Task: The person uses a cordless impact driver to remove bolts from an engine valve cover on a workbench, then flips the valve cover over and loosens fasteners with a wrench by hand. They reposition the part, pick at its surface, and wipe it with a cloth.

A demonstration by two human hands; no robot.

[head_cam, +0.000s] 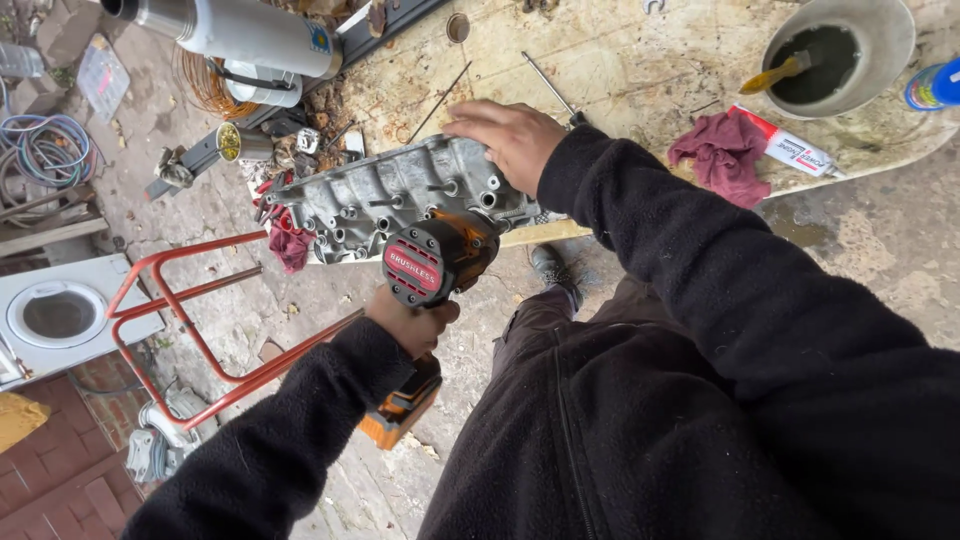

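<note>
My left hand [410,322] grips the handle of a black and orange cordless impact driver [435,262], whose nose points into a grey cast-metal engine part [385,200]. That part lies at the near edge of a worn board table [620,60]. My right hand [510,138] rests flat on the casting's far right end, fingers spread over its top edge. The driver's tip is hidden behind the tool body. Both of my sleeves are black fleece.
On the table lie a red rag [722,152], a tube [795,148], a grey bucket [850,50] with a brush, and thin metal rods [548,85]. A red tubular frame [190,320] stands on the ground to the left, near a metal flask [250,35] and scattered parts.
</note>
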